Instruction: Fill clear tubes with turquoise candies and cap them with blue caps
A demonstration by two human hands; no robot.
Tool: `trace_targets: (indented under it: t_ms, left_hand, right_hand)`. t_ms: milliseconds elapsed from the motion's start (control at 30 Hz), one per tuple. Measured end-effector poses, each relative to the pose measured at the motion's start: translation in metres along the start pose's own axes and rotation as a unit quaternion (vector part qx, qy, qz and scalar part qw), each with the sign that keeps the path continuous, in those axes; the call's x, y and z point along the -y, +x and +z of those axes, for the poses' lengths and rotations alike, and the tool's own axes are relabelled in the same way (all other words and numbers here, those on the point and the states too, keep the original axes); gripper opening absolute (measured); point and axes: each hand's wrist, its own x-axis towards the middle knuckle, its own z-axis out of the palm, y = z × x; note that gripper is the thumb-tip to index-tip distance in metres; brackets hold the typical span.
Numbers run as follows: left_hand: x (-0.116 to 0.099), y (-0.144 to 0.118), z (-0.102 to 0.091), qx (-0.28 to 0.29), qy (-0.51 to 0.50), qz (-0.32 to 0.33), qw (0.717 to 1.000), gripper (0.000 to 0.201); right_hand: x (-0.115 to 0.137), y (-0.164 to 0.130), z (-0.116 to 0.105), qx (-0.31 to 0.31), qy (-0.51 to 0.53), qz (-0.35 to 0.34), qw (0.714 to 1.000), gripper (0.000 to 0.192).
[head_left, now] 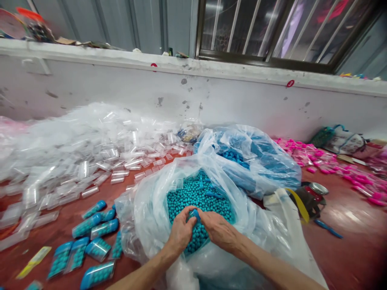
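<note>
My left hand and my right hand meet over an open plastic bag full of small teal beads. Between the fingertips of both hands is a blue cap. Any container below it is hidden by the fingers. A few blue pieces lie on the beads near the far side of the bag. To the left of my hands are several clear containers with blue caps, filled with teal beads and lying on the red tabletop.
Clear empty tubes are heaped at the left. Behind the bead bag sits another bag with blue pieces. Pink-capped containers spread at the right, near a metal-lidded jar. A yellow strip lies front left. A white wall bounds the back.
</note>
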Motion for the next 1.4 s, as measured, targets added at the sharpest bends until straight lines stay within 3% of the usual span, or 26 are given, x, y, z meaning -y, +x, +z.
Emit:
trace_targets:
  t_ms: [133,300,500,567,633,700,800,967,1033,1100,1200,1267,1300,1400]
  left_hand:
    - [-0.004,-0.002,-0.005,0.073,-0.05,-0.017,0.996,0.051]
    - [-0.007,-0.007,-0.005,-0.014,-0.064,-0.03,0.997,0.064]
    - [-0.011,-0.013,0.003,-0.04,-0.017,-0.043,0.998,0.043]
    - [-0.01,-0.014,0.002,-0.027,-0.031,-0.03,0.999,0.042]
    - [-0.01,-0.014,-0.001,0.013,-0.073,-0.038,0.997,0.048]
    - [-0.011,-0.015,-0.005,0.053,-0.119,-0.055,0.99,0.054]
    - [-0.015,-0.018,-0.008,0.064,-0.144,-0.058,0.986,0.051]
    - [-0.022,-0.016,-0.009,0.039,-0.1,-0.027,0.994,0.03]
    - [-0.023,-0.017,-0.01,0.039,-0.085,-0.014,0.996,0.026]
    - [-0.021,-0.019,-0.011,0.032,-0.075,-0.008,0.997,0.023]
    - [-0.013,-0.021,-0.01,0.02,-0.057,-0.006,0.998,0.023]
    - [-0.007,-0.022,-0.008,0.006,-0.06,-0.008,0.998,0.026]
    - [-0.005,-0.021,-0.006,-0.006,-0.065,-0.009,0.998,0.029]
    - [-0.006,-0.02,-0.003,-0.034,-0.086,-0.012,0.996,0.038]
  right_hand:
    - [0.0,0.005,-0.015,0.017,0.13,0.003,0.991,0.025]
    - [0.013,0.005,-0.009,-0.049,0.097,0.036,0.993,0.025]
    - [0.015,-0.006,0.003,-0.056,-0.01,-0.009,0.998,0.036]
    - [0.012,-0.004,-0.004,-0.046,0.024,-0.007,0.999,0.036]
    - [0.008,0.0,-0.015,-0.023,0.134,0.016,0.991,0.028]
    - [0.006,0.004,-0.024,-0.006,0.28,0.077,0.957,0.023]
    - [0.005,0.008,-0.026,-0.032,0.441,0.173,0.88,0.022]
    - [0.004,0.012,-0.007,-0.161,0.553,0.237,0.783,0.042]
    - [0.007,0.014,-0.001,-0.183,0.558,0.253,0.769,0.053]
    - [0.012,0.014,0.001,-0.187,0.518,0.241,0.799,0.059]
    - [0.019,0.011,-0.001,-0.152,0.38,0.162,0.898,0.047]
    - [0.024,0.006,-0.003,-0.09,0.295,0.118,0.944,0.044]
    - [0.027,0.005,-0.002,-0.057,0.264,0.107,0.957,0.05]
    - [0.033,0.002,0.001,0.01,0.206,0.099,0.973,0.091]
